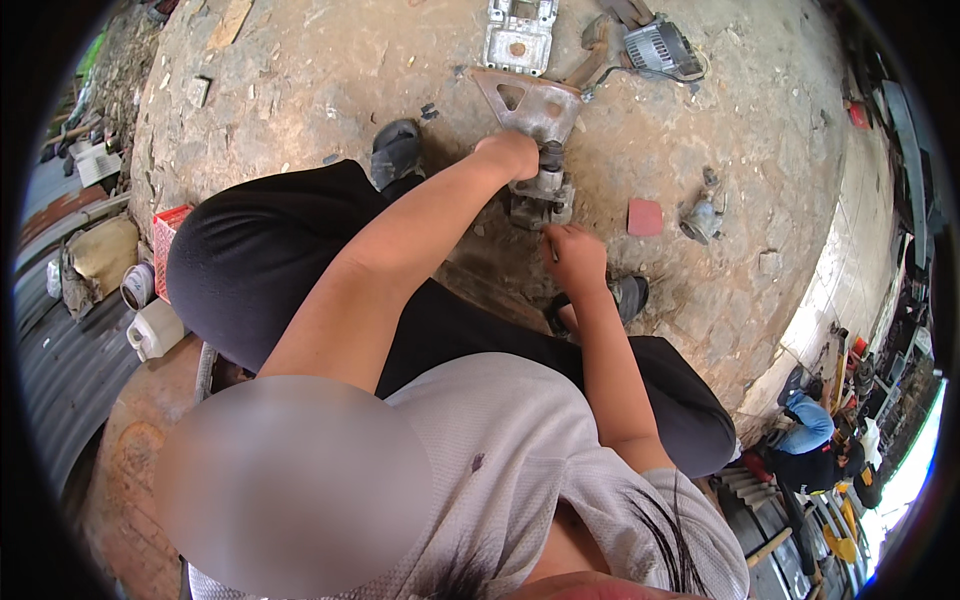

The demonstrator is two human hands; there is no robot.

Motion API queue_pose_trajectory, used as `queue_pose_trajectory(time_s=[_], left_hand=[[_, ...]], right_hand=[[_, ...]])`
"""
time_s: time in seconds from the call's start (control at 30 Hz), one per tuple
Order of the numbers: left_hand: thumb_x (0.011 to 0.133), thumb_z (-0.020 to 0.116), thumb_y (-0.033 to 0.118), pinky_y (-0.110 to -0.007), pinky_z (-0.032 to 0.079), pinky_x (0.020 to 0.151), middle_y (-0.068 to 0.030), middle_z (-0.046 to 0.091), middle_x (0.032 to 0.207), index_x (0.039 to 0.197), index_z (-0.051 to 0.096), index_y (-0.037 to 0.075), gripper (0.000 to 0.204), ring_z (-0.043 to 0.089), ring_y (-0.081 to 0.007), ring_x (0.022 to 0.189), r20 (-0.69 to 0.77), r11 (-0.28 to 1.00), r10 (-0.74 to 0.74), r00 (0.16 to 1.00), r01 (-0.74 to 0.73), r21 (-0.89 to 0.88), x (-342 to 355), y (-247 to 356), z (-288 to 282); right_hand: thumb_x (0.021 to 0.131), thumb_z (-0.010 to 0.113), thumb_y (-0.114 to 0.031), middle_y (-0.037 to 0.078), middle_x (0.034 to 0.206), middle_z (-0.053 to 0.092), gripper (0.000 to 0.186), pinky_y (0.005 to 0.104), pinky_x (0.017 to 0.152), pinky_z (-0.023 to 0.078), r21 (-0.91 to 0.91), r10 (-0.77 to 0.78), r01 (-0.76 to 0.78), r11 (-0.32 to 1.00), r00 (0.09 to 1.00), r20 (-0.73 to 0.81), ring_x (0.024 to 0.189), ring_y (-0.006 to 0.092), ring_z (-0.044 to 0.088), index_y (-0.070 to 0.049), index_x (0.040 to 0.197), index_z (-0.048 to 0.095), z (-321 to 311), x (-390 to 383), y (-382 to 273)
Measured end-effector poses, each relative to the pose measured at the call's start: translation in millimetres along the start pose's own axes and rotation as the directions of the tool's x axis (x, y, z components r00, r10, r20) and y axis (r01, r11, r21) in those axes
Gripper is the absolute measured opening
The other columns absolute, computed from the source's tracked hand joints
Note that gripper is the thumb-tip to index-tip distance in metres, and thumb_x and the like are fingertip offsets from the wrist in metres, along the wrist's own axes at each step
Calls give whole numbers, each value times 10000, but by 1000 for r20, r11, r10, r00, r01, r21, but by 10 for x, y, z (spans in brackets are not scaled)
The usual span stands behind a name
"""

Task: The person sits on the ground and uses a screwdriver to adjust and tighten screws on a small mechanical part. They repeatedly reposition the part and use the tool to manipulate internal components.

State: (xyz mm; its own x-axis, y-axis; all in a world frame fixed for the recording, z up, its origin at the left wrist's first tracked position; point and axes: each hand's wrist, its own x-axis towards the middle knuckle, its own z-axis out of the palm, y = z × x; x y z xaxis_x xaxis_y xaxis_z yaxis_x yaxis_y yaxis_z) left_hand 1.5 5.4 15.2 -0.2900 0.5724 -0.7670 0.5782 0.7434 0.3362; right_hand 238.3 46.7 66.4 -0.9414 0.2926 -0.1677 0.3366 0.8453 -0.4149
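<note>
In front of me, a triangular metal bracket (538,105) with a cut-out lies against a worn metal block (540,206). My left hand (508,156) is closed at the narrow end of the bracket, its fingertips mostly hidden from above. Beside that hand, a round metal collar (551,160) shows on top of the block. Just below the block, my right hand (577,260) has its fingers curled in. A dark sliver shows at those fingers, too small to name.
Beyond the bracket lie a cast metal housing (519,45) and a grey motor (662,50) with a cable. To the right are a red square pad (645,217) and a small metal part (703,218). A red crate (168,240) and white jug (157,330) stand left. Another person (808,430) sits far right.
</note>
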Motion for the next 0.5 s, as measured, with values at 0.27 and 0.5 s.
queue_pose_trajectory(time_s=[0.27,0.5], left_hand=[[943,577,164,-505,554,1037,-172,695,1389,1295,739,52,404,672,-358,1280,-10,1000,4,1000,-4,-9,-6,10,-5],[939,581,157,-489,544,1056,-174,687,1399,1299,737,54,406,664,-354,1292,7,1000,-2,1000,2,-13,-43,32,-40]], right_hand=[[888,711,-183,101,864,739,102,458,732,586,65,1,1,998,1000,-20,879,318,716,-140,973,747,-29,-10,44],[904,713,-180,100,879,744,133,460,742,588,141,55,-37,989,990,-126,881,320,715,-139,1019,767,-19,-17,70]])
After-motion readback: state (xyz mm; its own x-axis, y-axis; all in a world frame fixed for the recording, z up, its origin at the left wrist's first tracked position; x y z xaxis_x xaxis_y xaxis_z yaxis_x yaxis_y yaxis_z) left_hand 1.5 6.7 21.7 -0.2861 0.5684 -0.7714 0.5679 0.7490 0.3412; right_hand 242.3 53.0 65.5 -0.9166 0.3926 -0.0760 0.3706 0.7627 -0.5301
